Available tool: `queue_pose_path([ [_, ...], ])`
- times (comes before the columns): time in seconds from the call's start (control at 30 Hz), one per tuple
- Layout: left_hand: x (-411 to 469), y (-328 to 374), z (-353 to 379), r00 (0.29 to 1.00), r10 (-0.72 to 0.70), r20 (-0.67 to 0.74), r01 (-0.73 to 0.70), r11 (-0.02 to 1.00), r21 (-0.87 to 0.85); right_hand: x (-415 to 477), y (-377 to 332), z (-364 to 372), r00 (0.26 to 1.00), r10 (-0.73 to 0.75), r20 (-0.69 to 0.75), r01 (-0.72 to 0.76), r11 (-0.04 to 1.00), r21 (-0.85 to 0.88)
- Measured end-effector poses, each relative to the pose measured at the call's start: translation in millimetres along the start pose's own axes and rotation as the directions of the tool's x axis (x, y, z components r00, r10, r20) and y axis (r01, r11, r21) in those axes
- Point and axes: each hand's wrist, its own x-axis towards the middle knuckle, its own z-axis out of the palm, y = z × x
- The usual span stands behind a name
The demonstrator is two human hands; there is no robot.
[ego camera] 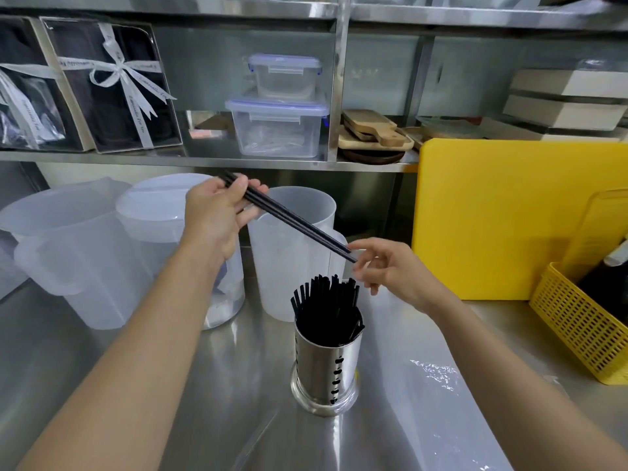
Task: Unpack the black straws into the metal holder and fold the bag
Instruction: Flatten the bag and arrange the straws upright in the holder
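Note:
A perforated metal holder [326, 372] stands upright on the steel counter, packed with several black straws [326, 307]. Above it my left hand [215, 212] grips the upper end of a few black straws [289, 219] that slant down to the right. The lower end of those straws is pinched between the thumb and fingers of my right hand [390, 270], just above and right of the holder. A clear plastic bag [431, 396] lies flat on the counter beside and in front of the holder, under my right forearm.
Three translucent plastic jugs [68, 253] [163, 212] [295, 253] stand behind the holder. A yellow cutting board [492, 215] leans at the right, with a yellow basket [577, 328] in front of it. A shelf above holds lidded containers [278, 124], wooden boards and gift boxes.

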Motion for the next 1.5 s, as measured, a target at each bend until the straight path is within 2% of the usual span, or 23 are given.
queue_pose_path([
  [0.1, -2.0, -12.3, -0.2, 0.983, -0.181, -0.043, 0.171, 0.97, -0.172, -2.5, -5.4, 7.3, 0.999, -0.01, 0.037, 0.006, 0.993, 0.117],
  [0.2, -8.0, -32.5, 3.8, 0.931, -0.364, -0.004, 0.345, 0.885, -0.312, -3.2, -14.1, 17.0, 0.994, -0.094, -0.051, 0.103, 0.966, 0.238],
  [0.33, -27.8, -49.9, 15.4, 0.856, -0.504, 0.118, 0.514, 0.802, -0.306, -6.5, -32.1, 22.8, 0.923, -0.244, -0.299, 0.339, 0.882, 0.328],
  [0.43, -40.9, -53.5, 20.8, 0.827, -0.537, 0.167, 0.561, 0.807, -0.184, -8.3, -40.8, 20.9, 0.84, -0.286, -0.461, 0.416, 0.886, 0.208],
  [0.47, -42.3, -55.1, 20.8, 0.839, -0.526, 0.141, 0.541, 0.836, -0.098, -9.2, -42.4, 19.4, 0.818, -0.305, -0.487, 0.424, 0.892, 0.154],
  [0.53, -39.6, -61.2, 17.6, 0.907, -0.421, 0.019, 0.414, 0.9, 0.138, -11.8, -45.3, 14.9, 0.789, -0.331, -0.517, 0.419, 0.906, 0.059],
  [0.63, -37.2, -63.6, 10.6, 0.976, -0.207, -0.069, 0.218, 0.909, 0.356, -18.3, -47.9, 10.9, 0.836, -0.314, -0.451, 0.34, 0.94, -0.025],
  [0.7, -37.6, -66.3, 7.9, 0.991, -0.128, -0.032, 0.129, 0.9, 0.415, -21.5, -44.3, 17.9, 0.913, -0.253, -0.32, 0.229, 0.967, -0.112],
  [0.77, -40.9, -70.2, 8.9, 0.997, -0.06, 0.057, 0.026, 0.877, 0.479, -20.2, -33.8, 29.9, 0.985, -0.131, -0.114, 0.099, 0.963, -0.249],
  [0.83, -44.3, -75.9, 10.2, 0.984, -0.009, 0.18, -0.095, 0.822, 0.561, -16.1, -17.2, 39.0, 0.999, 0.015, 0.046, 0.008, 0.892, -0.453],
  [0.87, -45.4, -79.1, 9.9, 0.97, -0.001, 0.243, -0.15, 0.784, 0.603, -14.4, -8.3, 40.3, 0.996, 0.048, 0.07, -0.008, 0.87, -0.493],
  [0.93, -46.0, -84.5, 7.3, 0.941, 0.003, 0.338, -0.238, 0.716, 0.657, -14.9, 0.3, 37.3, 1.0, 0.026, -0.007, -0.027, 0.93, -0.367],
  [1.0, -44.9, -87.4, 3.7, 0.925, -0.008, 0.379, -0.277, 0.668, 0.691, -15.7, 10.3, 28.1, 0.982, -0.011, -0.186, -0.022, 0.984, -0.175],
  [1.07, -43.8, -89.7, 2.0, 0.914, -0.038, 0.404, -0.287, 0.644, 0.709, -16.5, 22.5, 20.5, 0.959, 0.057, -0.277, -0.109, 0.979, -0.175],
  [1.2, -44.1, -97.5, 6.5, 0.875, -0.065, 0.479, -0.353, 0.59, 0.726, -15.0, 45.5, 22.5, 0.954, 0.206, -0.217, -0.255, 0.94, -0.227],
  [1.33, -44.9, -109.4, 18.2, 0.793, -0.121, 0.597, -0.488, 0.462, 0.741, -10.7, 52.3, 29.9, 0.971, 0.161, -0.175, -0.2, 0.952, -0.232],
  [1.5, -41.3, -116.2, 26.0, 0.736, -0.154, 0.659, -0.557, 0.416, 0.719, -8.5, 52.4, 34.1, 0.98, 0.126, -0.153, -0.155, 0.969, -0.193],
])
